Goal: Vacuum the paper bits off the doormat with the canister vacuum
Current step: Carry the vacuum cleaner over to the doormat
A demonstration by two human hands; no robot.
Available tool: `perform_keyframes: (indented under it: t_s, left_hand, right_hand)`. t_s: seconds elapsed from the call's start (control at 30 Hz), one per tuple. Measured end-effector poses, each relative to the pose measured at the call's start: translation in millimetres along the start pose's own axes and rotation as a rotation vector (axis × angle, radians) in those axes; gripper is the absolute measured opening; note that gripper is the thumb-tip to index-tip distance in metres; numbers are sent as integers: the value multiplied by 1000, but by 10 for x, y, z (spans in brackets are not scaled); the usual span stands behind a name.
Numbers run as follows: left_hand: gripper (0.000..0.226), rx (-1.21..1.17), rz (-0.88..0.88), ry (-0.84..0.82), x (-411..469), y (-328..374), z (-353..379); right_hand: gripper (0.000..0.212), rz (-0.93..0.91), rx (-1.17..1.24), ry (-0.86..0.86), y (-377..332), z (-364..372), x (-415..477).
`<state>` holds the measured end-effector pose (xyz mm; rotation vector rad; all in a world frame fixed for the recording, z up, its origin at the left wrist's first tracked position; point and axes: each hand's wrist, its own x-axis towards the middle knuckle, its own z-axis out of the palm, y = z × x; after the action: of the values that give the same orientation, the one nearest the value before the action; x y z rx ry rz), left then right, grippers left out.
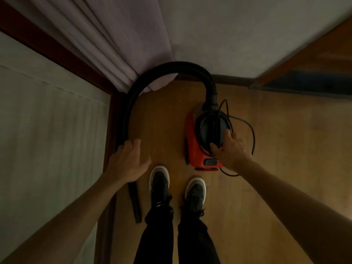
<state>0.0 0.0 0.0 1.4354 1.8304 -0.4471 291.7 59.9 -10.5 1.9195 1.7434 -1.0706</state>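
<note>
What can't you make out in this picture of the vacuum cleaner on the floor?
- Doormat and paper bits: outside the head view's frame.
- Hose under the left hand: the hand covers it, so any grip is unclear.
- Canister vacuum top: dim light and the right hand hide whether its fingers hold a handle or the cord.
- Cord's plug: hidden; the cord passes behind the right forearm.
</note>
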Motion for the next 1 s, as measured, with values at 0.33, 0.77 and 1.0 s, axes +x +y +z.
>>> perform_keyframes:
  t_s: [0.33,0.77,1.0]
  left_hand:
    - [72,-78,-112,-73,611,-374,236]
    - [78,-217,-290,57,1383,-609,229]
    - [85,-393,-393,183,1722,-664,208]
  right_hand:
    - [69,170,54,139,-9,322,569]
    - [53,160,348,424,-132,631,887]
    - [42,209,413,519,-139,730,933]
